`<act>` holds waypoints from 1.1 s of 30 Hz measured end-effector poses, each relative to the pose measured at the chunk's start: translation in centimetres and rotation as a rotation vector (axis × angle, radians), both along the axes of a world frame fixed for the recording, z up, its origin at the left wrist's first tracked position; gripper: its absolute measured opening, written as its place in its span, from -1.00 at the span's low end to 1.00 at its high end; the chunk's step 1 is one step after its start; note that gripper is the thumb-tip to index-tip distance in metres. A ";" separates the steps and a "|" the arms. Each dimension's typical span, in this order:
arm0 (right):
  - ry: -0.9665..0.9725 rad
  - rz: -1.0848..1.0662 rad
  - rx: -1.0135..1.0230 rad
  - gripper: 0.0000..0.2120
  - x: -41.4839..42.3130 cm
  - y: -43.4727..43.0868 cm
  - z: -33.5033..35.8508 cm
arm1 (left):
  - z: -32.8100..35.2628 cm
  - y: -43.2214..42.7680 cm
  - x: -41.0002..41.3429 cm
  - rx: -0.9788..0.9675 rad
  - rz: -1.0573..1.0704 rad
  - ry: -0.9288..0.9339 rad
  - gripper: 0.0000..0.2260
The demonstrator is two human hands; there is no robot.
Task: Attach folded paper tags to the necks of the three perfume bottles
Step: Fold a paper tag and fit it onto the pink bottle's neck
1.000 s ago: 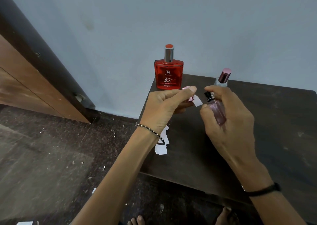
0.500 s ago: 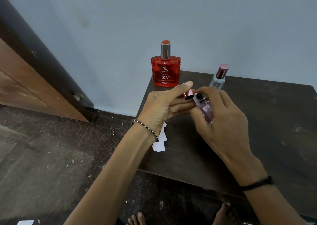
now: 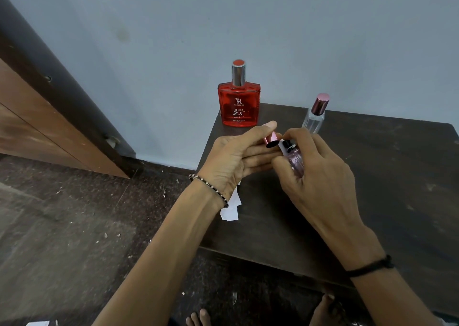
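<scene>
My right hand [image 3: 320, 174] grips a small pink perfume bottle [image 3: 295, 161], tilted left, its black sprayer neck bare. A sliver of white paper tag [image 3: 282, 146] shows against that neck. My left hand [image 3: 238, 159] pinches the bottle's pink cap [image 3: 270, 139] between thumb and fingers, right beside the neck. A red square perfume bottle [image 3: 239, 104] with a silver cap stands upright at the table's back left corner. A slim clear bottle [image 3: 314, 117] with a pink cap stands behind my right hand. Loose white paper tags [image 3: 232, 207] lie at the table's left edge, partly under my left wrist.
The dark wooden table [image 3: 385, 189] meets a pale blue wall behind. Its left edge drops to a dark floor [image 3: 74, 238] littered with paper scraps. A brown wooden door frame [image 3: 49, 107] leans at the left. Bare toes [image 3: 198, 318] show below.
Both hands came together. The white tag, plainly visible between them a second ago, is now almost hidden at the bottle's neck. The view shifted slightly down.
</scene>
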State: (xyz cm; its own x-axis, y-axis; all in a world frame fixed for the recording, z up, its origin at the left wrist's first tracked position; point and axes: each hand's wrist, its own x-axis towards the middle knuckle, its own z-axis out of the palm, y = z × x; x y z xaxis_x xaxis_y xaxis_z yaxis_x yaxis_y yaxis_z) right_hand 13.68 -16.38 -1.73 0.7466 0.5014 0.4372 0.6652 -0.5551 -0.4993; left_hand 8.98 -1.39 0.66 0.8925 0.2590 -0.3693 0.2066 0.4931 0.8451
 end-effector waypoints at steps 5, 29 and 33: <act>0.061 0.005 0.024 -0.57 0.1 0.1 -0.2 | 0.0 0.0 0.1 -0.027 0.009 -0.005 -0.72; 0.539 0.131 0.466 -0.80 0.5 -2.0 0.6 | -0.5 1.5 0.3 0.217 0.154 -0.032 -0.78; 0.609 0.145 0.492 -0.66 -0.2 -1.6 1.0 | -0.3 1.3 0.5 0.147 0.187 -0.054 -0.72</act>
